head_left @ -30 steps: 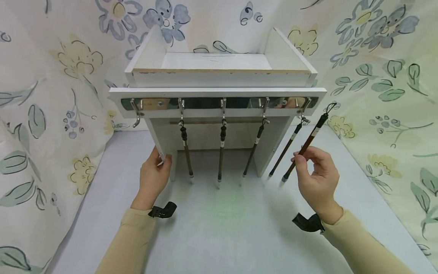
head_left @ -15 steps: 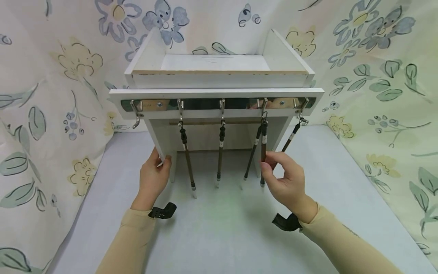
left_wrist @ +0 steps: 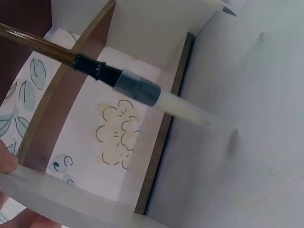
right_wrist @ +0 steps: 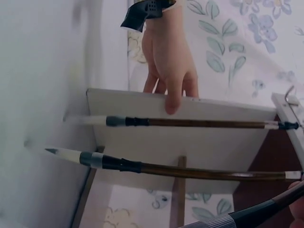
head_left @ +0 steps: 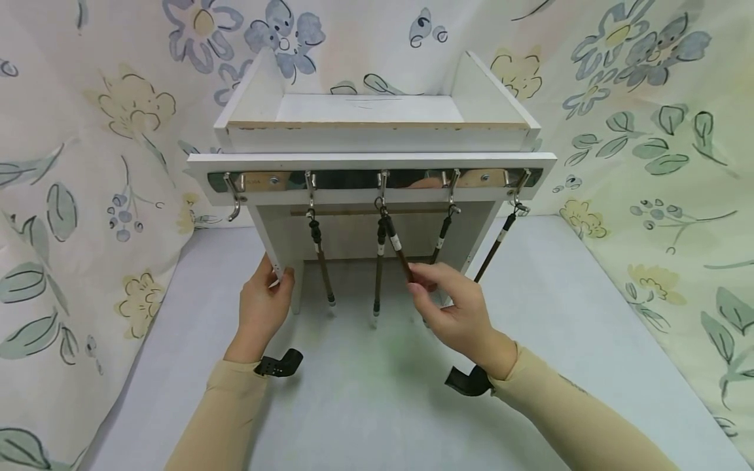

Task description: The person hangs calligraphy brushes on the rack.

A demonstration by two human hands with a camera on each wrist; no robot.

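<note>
Brush (head_left: 398, 252), now leftward by the middle hook (head_left: 383, 186): dark-brown, white-banded, pinched by right hand (head_left: 453, 307); left hand (head_left: 264, 307) gripping rack (head_left: 277, 242).

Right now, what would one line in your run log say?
left hand: grips rack side panel | right hand: pinches brush, loop near middle hook | leftmost hook: bare

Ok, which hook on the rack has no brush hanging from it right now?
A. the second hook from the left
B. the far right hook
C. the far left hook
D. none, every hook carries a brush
C. In the head view the far left hook hangs bare, above the left hand gripping the rack's side panel; the other four hooks each carry a brush.
</note>
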